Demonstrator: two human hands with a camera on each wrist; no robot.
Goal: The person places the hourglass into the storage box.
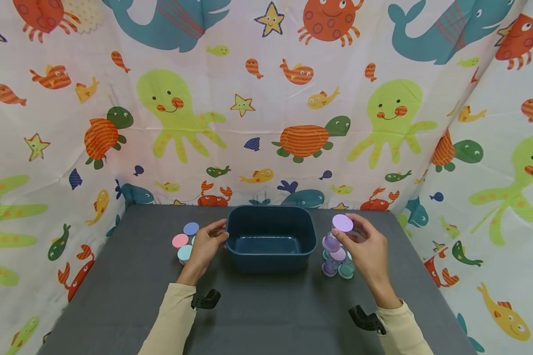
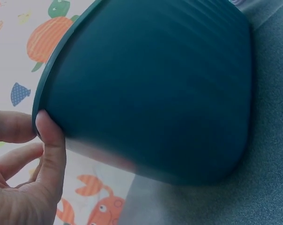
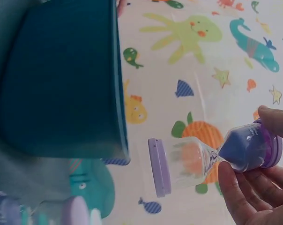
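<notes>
My right hand (image 1: 367, 249) grips a sand timer (image 3: 190, 161) with purple end caps, raised beside the right end of a dark teal plastic bin (image 1: 271, 264). Blue-purple sand sits in the bulb between my fingers, and the far bulb is clear. On the other side, my left hand (image 1: 204, 249) pinches the bin's left rim, thumb against the outer wall in the left wrist view. The bin stands upright, and no objects show inside it. Below my right hand stand several more sand timers, including a green-capped one (image 1: 346, 271) and a purple-capped one (image 1: 329, 268).
Left of the bin, partly behind my left hand, is another group of timers with blue (image 1: 191, 228), pink (image 1: 180, 240) and pale teal (image 1: 184, 252) caps. Everything stands on a grey table (image 1: 266, 310). A sea-animal print curtain (image 1: 257, 123) hangs behind and along both sides.
</notes>
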